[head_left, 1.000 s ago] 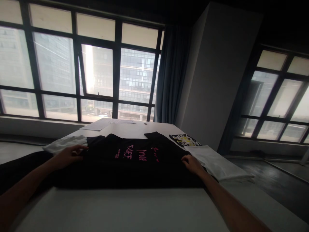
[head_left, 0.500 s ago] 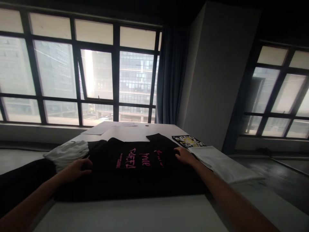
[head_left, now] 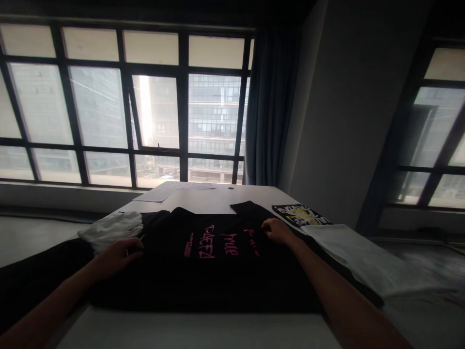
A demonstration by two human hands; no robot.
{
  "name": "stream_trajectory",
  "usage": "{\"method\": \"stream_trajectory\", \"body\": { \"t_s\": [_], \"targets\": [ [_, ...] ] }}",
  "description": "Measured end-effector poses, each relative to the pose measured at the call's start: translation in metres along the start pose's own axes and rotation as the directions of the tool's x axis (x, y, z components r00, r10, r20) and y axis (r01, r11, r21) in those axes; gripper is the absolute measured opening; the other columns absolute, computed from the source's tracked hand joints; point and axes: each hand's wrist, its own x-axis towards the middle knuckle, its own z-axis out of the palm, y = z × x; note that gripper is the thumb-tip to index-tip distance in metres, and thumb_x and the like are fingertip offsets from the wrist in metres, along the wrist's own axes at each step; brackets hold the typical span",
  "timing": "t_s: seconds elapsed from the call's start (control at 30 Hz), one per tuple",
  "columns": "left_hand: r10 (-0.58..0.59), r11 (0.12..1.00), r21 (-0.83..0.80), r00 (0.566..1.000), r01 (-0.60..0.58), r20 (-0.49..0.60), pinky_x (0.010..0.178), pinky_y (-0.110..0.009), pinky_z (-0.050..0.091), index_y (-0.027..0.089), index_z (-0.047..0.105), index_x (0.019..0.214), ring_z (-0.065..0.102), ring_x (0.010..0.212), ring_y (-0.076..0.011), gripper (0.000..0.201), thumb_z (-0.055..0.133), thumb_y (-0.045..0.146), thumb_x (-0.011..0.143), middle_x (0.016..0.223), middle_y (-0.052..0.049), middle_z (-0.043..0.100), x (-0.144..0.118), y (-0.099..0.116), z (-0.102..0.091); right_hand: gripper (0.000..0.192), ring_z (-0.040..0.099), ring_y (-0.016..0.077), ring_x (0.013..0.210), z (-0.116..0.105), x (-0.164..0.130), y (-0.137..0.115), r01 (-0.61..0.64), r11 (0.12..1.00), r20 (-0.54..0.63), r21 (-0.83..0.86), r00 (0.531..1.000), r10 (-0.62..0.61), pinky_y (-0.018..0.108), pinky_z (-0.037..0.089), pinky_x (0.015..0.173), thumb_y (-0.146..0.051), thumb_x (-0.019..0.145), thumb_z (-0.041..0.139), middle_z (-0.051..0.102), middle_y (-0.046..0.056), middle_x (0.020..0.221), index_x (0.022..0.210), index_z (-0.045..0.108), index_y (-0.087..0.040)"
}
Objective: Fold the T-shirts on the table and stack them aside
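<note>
A black shirt [head_left: 218,286] with pink lettering lies spread across the white table. At its left side, my left hand [head_left: 121,254] is closed, thumb and fingers pinched on the dark fabric. My right hand [head_left: 279,231] grips the cloth to the right of the lettering, fingers curled down on it. How much fabric each hand holds is too dark to make out. Beside my left hand sits a bunched white cloth [head_left: 111,230], and dark fabric [head_left: 43,261] hangs over the table's left side.
A folded white cloth [head_left: 348,252] lies at right, near a black piece with white and yellow print [head_left: 300,214]. Paper sheets [head_left: 156,194] rest on the far part of the white table [head_left: 214,195]. Beyond stand windows, a blue curtain [head_left: 269,111] and a pillar [head_left: 356,111].
The view has turned slightly left, so the scene sits farther right. My right hand has shifted a little inward over the shirt, toward the lettering; my left stays at its left side.
</note>
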Motion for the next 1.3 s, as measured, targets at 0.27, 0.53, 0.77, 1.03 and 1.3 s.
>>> {"method": "stream_trajectory", "body": {
  "t_s": [0.27,0.53,0.77,1.03,1.3],
  "targets": [
    [-0.018,1.0,0.024,0.991,0.021,-0.133,0.071,-0.034,0.05,0.023,0.073,0.09,0.066,0.072,-0.0239,0.044,0.059,0.059,0.07,0.084,-0.003,0.075,0.006,-0.019,0.007,0.027,0.058,0.025,0.109,0.01,-0.006,-0.011,-0.151,0.98,-0.287,-0.127,0.952,0.109,0.036,0.037,0.095,-0.021,0.088,0.054,0.068,0.01,0.111,0.11,0.069,-0.018],
    [-0.142,0.982,0.112,0.987,0.149,-0.07,0.076,-0.038,0.052,0.022,0.072,0.096,0.069,0.079,-0.0275,0.047,0.054,0.055,0.068,0.084,-0.005,0.075,0.01,-0.033,0.015,0.038,0.055,0.0262,0.114,0.036,-0.007,-0.013,-0.188,0.96,-0.044,-0.206,0.982,0.183,0.037,0.039,0.093,-0.032,0.093,0.049,0.062,0.013,0.124,0.126,0.062,-0.017],
    [-0.39,0.91,0.151,0.921,0.386,-0.005,0.073,-0.041,0.053,0.021,0.069,0.072,0.07,0.082,-0.0331,0.052,0.048,0.068,0.07,0.079,-0.011,0.074,0.012,-0.056,0.006,0.037,0.054,0.0273,0.115,0.042,-0.009,-0.012,-0.199,0.961,-0.001,-0.195,0.979,0.203,0.037,0.041,0.088,-0.033,0.097,0.04,0.06,0.014,0.125,0.12,0.064,-0.018],
    [-0.319,0.946,0.057,0.947,0.32,-0.025,0.075,-0.036,0.053,0.02,0.066,0.092,0.07,0.087,-0.0298,0.05,0.057,0.06,0.065,0.088,-0.007,0.075,0.015,-0.021,0.023,0.037,0.053,0.0277,0.116,0.043,-0.009,-0.011,-0.207,0.962,0.009,-0.175,0.977,0.212,0.037,0.042,0.087,-0.033,0.097,0.039,0.058,0.014,0.126,0.121,0.063,-0.018],
    [-0.218,0.976,-0.046,0.964,0.213,-0.149,0.084,-0.035,0.052,0.019,0.052,0.111,0.068,0.096,-0.0293,0.058,0.058,0.043,0.058,0.104,-0.008,0.071,0.016,-0.032,0.024,0.037,0.052,0.0273,0.116,0.04,-0.013,-0.015,-0.211,0.965,-0.001,-0.156,0.977,0.213,0.037,0.043,0.087,-0.032,0.097,0.039,0.059,0.014,0.127,0.122,0.063,-0.018]
  ]
}}
